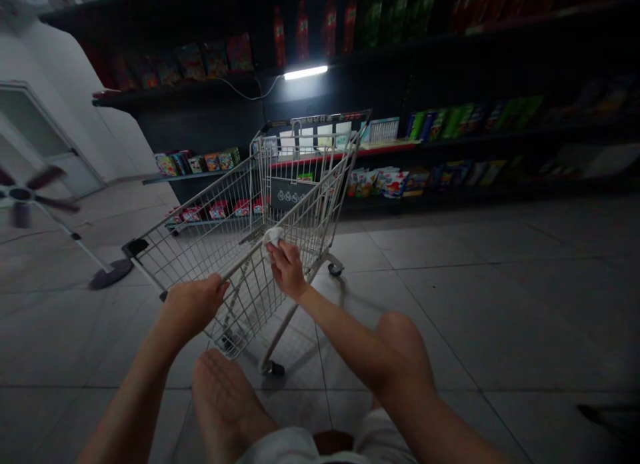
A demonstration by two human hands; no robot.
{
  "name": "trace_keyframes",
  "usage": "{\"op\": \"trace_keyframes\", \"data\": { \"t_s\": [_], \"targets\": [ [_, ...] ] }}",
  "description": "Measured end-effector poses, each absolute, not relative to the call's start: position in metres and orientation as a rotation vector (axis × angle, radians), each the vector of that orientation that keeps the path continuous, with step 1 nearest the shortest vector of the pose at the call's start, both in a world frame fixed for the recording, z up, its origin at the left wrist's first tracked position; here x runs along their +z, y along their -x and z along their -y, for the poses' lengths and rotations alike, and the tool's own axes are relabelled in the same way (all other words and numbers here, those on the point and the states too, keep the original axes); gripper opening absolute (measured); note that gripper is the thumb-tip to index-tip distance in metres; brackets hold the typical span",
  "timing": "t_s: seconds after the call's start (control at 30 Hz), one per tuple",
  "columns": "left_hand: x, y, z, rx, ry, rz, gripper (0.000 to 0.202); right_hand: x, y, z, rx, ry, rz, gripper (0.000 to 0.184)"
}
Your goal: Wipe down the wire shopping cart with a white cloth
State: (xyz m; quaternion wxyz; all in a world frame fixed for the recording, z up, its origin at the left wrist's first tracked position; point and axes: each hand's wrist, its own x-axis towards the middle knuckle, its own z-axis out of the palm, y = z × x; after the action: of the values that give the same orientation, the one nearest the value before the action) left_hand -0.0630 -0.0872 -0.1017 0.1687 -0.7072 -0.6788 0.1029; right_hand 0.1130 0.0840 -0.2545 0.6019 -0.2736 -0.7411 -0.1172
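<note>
A metal shopping cart (240, 264) stands on the tiled floor right in front of my knees, its wire basket facing me side-on. My left hand (195, 305) is wrapped round the cart's near top rail, close to its left end. Further right along the same rail, my right hand (287, 267) presses a small white cloth (273, 235) against the metal, with the fingers closed on it. The inside of the basket shows no goods. A dark panel with round marks (290, 196) sits at the cart's far end, below the handle.
Dark shelving (415, 71) with bottles, bags and boxes runs behind the cart. A lit tube lamp (306, 73) hangs on it. To the left stands a fan (21, 195) on a round base (111, 274). A dark object (595, 413) lies at the lower right.
</note>
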Motion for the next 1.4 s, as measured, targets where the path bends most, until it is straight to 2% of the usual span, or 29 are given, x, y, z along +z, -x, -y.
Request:
{"op": "trace_keyframes", "data": {
  "t_s": [0.07,0.13,0.23,0.33,0.53,0.67,0.73,0.83,0.93,1.0,1.1,1.27,1.33,1.4],
  "targets": [
    [-0.101,0.072,0.085,0.310,2.002,1.930,0.043,-0.254,-0.122,-0.089,-0.299,0.552,1.835,0.041],
    [-0.102,0.080,0.084,0.325,1.992,1.930,0.044,-0.245,-0.136,-0.108,-0.241,0.653,1.828,0.042],
    [-0.102,0.088,0.081,0.347,1.982,1.943,0.045,-0.229,-0.143,-0.135,-0.087,0.955,1.551,0.048],
    [-0.099,0.091,0.080,0.357,1.984,1.962,0.049,-0.228,-0.122,-0.132,-0.008,1.054,1.400,0.052],
    [-0.079,0.079,0.075,0.370,2.033,2.119,0.059,-0.299,-0.082,-0.070,0.062,0.986,1.657,0.052],
    [-0.075,0.062,0.055,0.210,2.074,2.121,0.053,-0.332,-0.089,-0.054,0.157,1.012,1.745,0.055],
    [-0.082,0.056,0.043,0.079,2.137,2.081,0.049,-0.322,-0.097,-0.056,0.200,0.979,1.718,0.055],
    [-0.094,0.054,0.031,-0.023,2.118,2.095,0.048,-0.279,-0.103,-0.066,0.194,0.928,1.588,0.058],
    [-0.097,0.060,0.027,-0.029,2.152,2.110,0.049,-0.240,-0.098,-0.079,0.144,0.942,1.543,0.069],
    [-0.093,0.065,0.025,0.041,2.186,2.083,0.049,-0.237,-0.089,-0.083,0.131,0.987,1.613,0.072],
    [-0.086,0.070,0.021,0.149,2.235,2.014,0.051,-0.278,-0.076,-0.074,0.137,1.078,1.760,0.067],
    [-0.091,0.076,0.018,0.012,2.310,2.030,0.047,-0.385,-0.081,-0.037,0.308,1.198,1.900,0.060],
    [-0.094,0.078,0.019,-0.025,2.316,2.035,0.046,-0.399,-0.090,-0.035,0.340,1.194,1.845,0.058],
    [-0.095,0.078,0.019,-0.049,2.343,2.028,0.045,-0.387,-0.098,-0.045,0.295,1.170,1.693,0.057]
  ]
}}
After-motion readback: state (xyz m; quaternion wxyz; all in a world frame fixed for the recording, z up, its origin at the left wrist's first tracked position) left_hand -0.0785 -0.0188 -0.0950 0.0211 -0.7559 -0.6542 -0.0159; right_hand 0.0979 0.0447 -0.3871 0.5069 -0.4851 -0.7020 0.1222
